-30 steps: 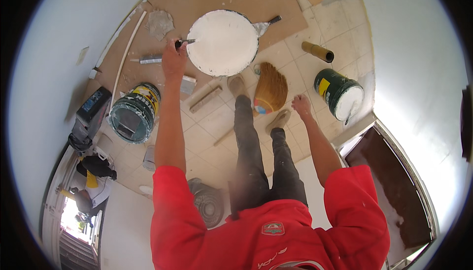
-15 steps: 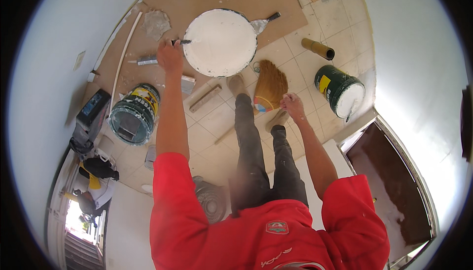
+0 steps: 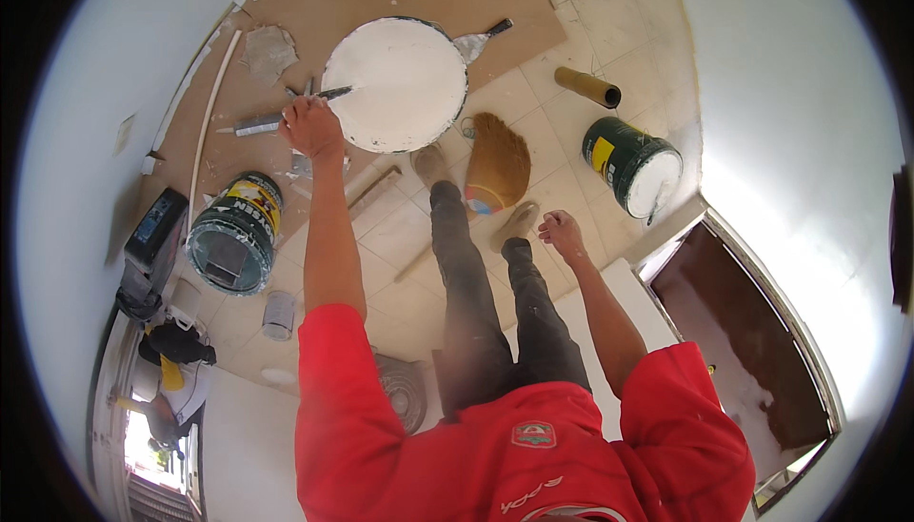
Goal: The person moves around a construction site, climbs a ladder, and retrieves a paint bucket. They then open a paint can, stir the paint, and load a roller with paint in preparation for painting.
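A wide round tub of white paste (image 3: 395, 84) stands on a brown sheet, seen from above. My left hand (image 3: 312, 129) is at its left rim, closed around a dark-handled putty knife (image 3: 335, 93); the tip meets the paste. A grey tube (image 3: 257, 125) lies beside that hand. At the tub's upper right rests another putty knife (image 3: 483, 39) with a black handle and a smeared blade. My right hand (image 3: 562, 234) hangs near my right shoe, with loosely bent fingers slightly apart and nothing visible in them. Nearest to it is a straw broom (image 3: 500, 165).
On the left stand an open green pail (image 3: 228, 246), a grey can (image 3: 278, 315) and a dark case (image 3: 157, 227). To the right are a green pail with a white lid (image 3: 633, 168) and a brown tube (image 3: 587, 87). A long white strip (image 3: 211, 127) lies along the left wall.
My left hand has turned and shifted slightly left and down, still on the putty knife. My right hand has lowered away from the broom. The whole view has shifted a little.
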`<state>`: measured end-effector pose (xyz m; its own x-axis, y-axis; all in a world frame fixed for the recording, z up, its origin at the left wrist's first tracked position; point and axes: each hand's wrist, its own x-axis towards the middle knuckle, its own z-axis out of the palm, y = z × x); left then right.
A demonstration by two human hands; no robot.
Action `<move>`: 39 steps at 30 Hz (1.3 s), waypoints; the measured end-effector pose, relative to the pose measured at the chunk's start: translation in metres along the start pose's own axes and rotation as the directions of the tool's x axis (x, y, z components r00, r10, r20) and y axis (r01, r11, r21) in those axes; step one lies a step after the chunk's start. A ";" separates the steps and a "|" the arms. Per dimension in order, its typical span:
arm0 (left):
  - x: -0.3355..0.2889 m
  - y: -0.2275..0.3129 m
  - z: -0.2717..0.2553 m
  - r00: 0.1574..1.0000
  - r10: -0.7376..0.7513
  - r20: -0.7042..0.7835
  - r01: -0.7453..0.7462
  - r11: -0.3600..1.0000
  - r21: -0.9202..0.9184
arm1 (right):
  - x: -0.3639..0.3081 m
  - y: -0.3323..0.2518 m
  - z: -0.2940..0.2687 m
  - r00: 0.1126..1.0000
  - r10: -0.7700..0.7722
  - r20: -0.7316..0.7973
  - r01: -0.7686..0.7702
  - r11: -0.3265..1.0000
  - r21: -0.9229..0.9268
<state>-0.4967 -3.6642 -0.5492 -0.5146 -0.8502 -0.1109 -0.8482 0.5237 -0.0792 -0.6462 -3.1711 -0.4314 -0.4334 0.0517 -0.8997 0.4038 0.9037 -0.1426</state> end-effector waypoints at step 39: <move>-0.400 0.428 -0.126 0.714 0.487 0.502 0.225 0.519 -0.824 | 0.046 0.416 -0.308 0.774 0.015 -0.632 -0.103 0.989 -0.103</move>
<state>-0.6698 -3.1070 -0.4136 -0.7180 -0.3253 -0.6154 -0.6597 0.0362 0.7506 -0.7461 -2.6619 -0.4052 -0.8390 0.3228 -0.4380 0.3617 0.9323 -0.0057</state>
